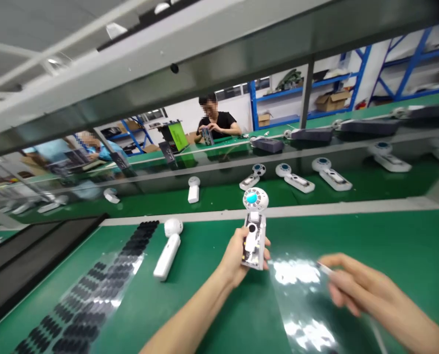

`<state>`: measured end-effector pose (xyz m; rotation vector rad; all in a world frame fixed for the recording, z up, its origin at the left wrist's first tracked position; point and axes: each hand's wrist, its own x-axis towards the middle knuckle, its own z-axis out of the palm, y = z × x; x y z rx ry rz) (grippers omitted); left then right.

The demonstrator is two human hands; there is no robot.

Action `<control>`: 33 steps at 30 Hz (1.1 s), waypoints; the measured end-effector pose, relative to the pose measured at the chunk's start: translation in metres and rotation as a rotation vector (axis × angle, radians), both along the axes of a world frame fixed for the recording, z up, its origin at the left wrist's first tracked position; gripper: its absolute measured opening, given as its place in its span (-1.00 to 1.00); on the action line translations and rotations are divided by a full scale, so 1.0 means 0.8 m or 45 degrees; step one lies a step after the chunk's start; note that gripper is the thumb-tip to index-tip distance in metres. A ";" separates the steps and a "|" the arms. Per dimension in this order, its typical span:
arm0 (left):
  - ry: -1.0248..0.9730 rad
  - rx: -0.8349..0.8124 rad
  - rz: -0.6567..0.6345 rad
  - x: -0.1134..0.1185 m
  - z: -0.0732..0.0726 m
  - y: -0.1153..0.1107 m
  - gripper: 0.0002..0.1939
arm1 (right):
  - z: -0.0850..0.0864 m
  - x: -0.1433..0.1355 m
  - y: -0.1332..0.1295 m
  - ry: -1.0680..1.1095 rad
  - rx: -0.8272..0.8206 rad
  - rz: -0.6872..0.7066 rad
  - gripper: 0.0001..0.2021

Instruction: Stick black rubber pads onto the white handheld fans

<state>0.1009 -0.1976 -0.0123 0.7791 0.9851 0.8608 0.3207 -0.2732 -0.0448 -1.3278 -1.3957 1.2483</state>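
Observation:
My left hand (237,250) is wrapped round the handle of a white device (254,241) with a round head and a blue centre. The handle's inner parts show, and the head points away from me. To the right, my right hand (352,285) pinches a small, thin, pale piece (325,268) between thumb and forefinger, apart from the device. Below it, a clear shiny sheet (300,295) lies on the green table (201,305). Another white device (168,250) lies left of my left hand.
Rows of black pieces (94,295) on clear film lie at the left, beside a dark tray (31,250). Beyond the table edge, several white devices rest on a green belt (219,196). A person (217,120) works across the line.

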 end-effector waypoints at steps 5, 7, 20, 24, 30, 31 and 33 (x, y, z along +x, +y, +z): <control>-0.208 -0.057 -0.231 0.025 -0.007 -0.063 -0.51 | 0.047 -0.052 0.001 0.141 -0.020 0.143 -0.63; -0.217 -0.019 -0.240 0.028 -0.005 -0.072 -0.55 | 0.055 -0.058 -0.002 0.153 -0.002 0.128 -0.62; 0.105 0.215 -0.268 0.026 0.022 -0.086 -0.68 | 0.058 -0.051 -0.005 0.155 -0.095 0.284 -0.66; 0.351 0.273 -0.249 0.027 0.028 -0.085 -0.68 | 0.065 -0.046 0.001 0.043 -0.154 0.386 -0.69; 0.199 0.106 -0.319 0.027 0.019 -0.085 -0.67 | 0.068 -0.046 0.007 0.052 -0.181 0.501 -0.72; 0.187 0.099 -0.299 0.027 0.018 -0.085 -0.67 | 0.066 -0.046 0.009 0.055 -0.185 0.503 -0.72; 0.219 0.134 -0.242 0.029 0.017 -0.084 -0.68 | 0.062 -0.046 0.013 0.054 -0.195 0.493 -0.71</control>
